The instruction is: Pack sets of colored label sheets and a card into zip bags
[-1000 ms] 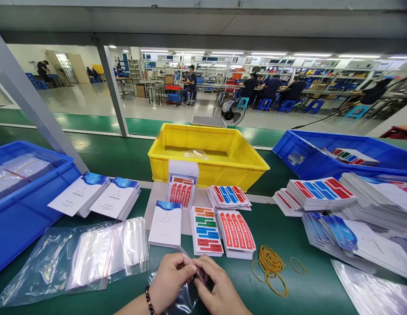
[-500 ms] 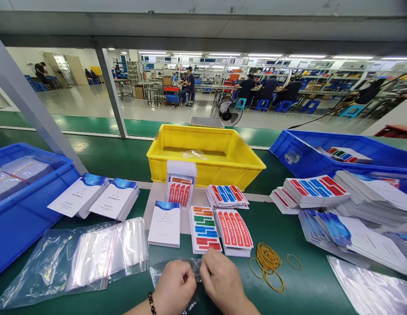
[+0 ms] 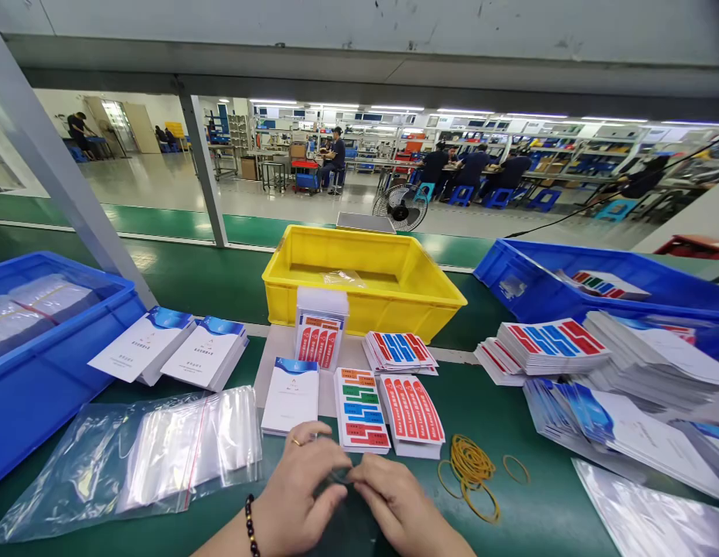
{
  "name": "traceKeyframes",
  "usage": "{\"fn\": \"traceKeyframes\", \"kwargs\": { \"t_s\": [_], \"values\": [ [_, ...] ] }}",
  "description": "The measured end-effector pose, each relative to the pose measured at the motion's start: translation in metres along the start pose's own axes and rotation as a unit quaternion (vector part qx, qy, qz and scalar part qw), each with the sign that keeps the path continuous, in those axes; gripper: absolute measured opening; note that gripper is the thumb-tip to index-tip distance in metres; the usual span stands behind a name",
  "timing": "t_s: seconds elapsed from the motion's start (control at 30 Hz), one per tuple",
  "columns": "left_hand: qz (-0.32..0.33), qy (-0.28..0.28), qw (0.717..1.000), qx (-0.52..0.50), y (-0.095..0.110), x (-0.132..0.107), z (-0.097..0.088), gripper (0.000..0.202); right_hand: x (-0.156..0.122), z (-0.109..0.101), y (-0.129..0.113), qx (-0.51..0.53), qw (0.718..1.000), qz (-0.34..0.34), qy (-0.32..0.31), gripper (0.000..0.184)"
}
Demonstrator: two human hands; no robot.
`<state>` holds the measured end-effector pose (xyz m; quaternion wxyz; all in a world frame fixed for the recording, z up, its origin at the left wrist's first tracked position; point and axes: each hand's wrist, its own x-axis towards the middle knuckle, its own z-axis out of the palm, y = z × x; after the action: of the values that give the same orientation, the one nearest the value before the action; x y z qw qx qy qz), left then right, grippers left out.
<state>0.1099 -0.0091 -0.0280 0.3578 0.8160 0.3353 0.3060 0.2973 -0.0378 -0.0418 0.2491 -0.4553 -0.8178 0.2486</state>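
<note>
My left hand (image 3: 304,487), with a ring and a bead bracelet, is at the front middle of the bench, its thumb apart from its curved fingers. Those fingertips reach to my right hand (image 3: 394,495), whose thumb and fingers are pinched together on a clear plastic bag (image 3: 339,475). Little of that bag shows, being see-through and partly covered by the hands. Just beyond the hands are a stack of white-and-blue booklets (image 3: 291,398), a stack of multicoloured sticker sheets (image 3: 362,410) and a stack of red sticker sheets (image 3: 411,414).
Rubber bands (image 3: 471,464) lie to the right. Clear bags (image 3: 191,449) and more booklets (image 3: 204,352) are at left, beside a blue bin (image 3: 58,348). A yellow bin (image 3: 365,309) stands behind. Further stacks (image 3: 550,344) and another blue bin (image 3: 510,271) occupy the right.
My left hand has gone from a fist to spread, curved fingers and shifted slightly left and up. My right hand has turned a little, and less of the clear bag shows.
</note>
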Motion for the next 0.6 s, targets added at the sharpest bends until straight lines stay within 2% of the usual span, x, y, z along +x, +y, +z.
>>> {"fn": "traceKeyframes", "kwargs": {
  "t_s": [0.03,0.07,0.13,0.2,0.27,0.4,0.5,0.6],
  "values": [
    [0.019,-0.041,0.999,0.028,0.002,-0.001,-0.001,0.017,-0.002,-0.007,0.000,0.018,0.999,0.015,-0.026,0.022],
    [0.008,-0.069,0.996,0.050,0.002,-0.001,-0.002,0.012,-0.004,-0.014,0.000,0.027,0.998,0.033,-0.048,0.019],
    [-0.045,-0.093,0.991,0.083,0.001,-0.002,-0.002,0.008,-0.008,-0.026,0.000,0.033,0.994,0.069,-0.083,0.015],
    [-0.072,-0.110,0.986,0.098,-0.001,-0.002,-0.001,0.013,-0.009,-0.032,-0.001,0.034,0.992,0.090,-0.082,0.018],
    [-0.065,-0.139,0.984,0.093,-0.004,-0.002,0.002,0.018,-0.004,-0.030,-0.004,0.026,0.995,0.079,-0.045,0.021],
    [-0.049,-0.196,0.979,0.040,-0.009,-0.006,0.012,0.019,0.026,-0.009,-0.013,-0.033,0.999,-0.020,0.036,0.022],
    [-0.074,-0.232,0.970,0.002,-0.011,-0.008,0.018,0.019,0.057,0.014,-0.018,-0.112,0.990,-0.074,0.044,0.021],
    [-0.094,-0.252,0.963,-0.025,-0.012,-0.009,0.017,0.017,0.084,0.034,-0.019,-0.212,0.975,-0.066,0.022,0.041]
  ]
}}
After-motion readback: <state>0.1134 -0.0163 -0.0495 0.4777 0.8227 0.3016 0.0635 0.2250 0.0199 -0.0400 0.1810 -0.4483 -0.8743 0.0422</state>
